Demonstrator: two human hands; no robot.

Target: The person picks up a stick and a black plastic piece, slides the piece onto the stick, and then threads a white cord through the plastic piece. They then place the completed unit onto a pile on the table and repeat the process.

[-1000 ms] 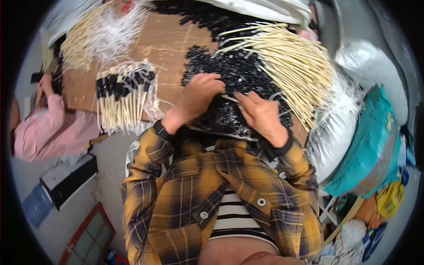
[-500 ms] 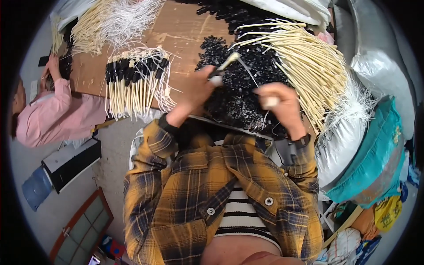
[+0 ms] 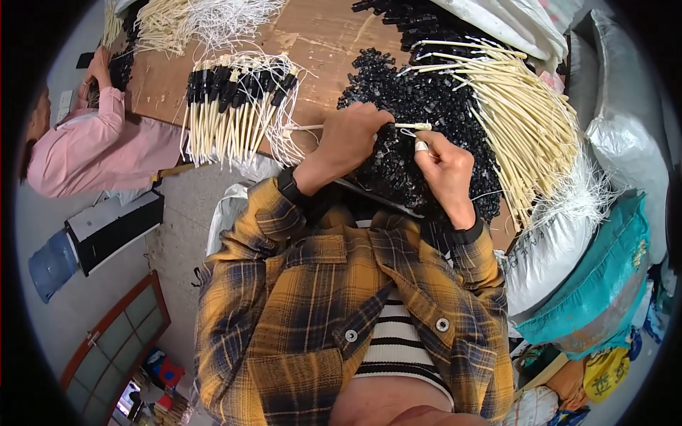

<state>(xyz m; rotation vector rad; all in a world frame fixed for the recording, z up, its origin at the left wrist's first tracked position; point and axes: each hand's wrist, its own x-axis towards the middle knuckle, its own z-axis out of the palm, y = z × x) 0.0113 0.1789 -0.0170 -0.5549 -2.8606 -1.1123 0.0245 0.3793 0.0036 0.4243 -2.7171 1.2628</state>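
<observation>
Work surface: brown wooden tabletop (image 3: 321,34), bare along a strip running from the far edge toward the middle. Centre to right: broad heap of small black pieces (image 3: 387,82), glossy, loosely scattered at its margin. Beyond it, longer black pieces (image 3: 420,27). Right: thick sheaf of cream rods (image 3: 527,126), fanned, overlapping the heap. Near edge, left: row of black-collared rods (image 3: 231,117). Far left: cream lengths (image 3: 160,30) beside tangled white strands (image 3: 231,20).

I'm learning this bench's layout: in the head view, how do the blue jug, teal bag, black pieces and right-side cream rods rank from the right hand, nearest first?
1. Black pieces: around the right hand.
2. Cream rods: to its right.
3. Teal bag: farther right, lower in view.
4. Blue jug: far left.
</observation>
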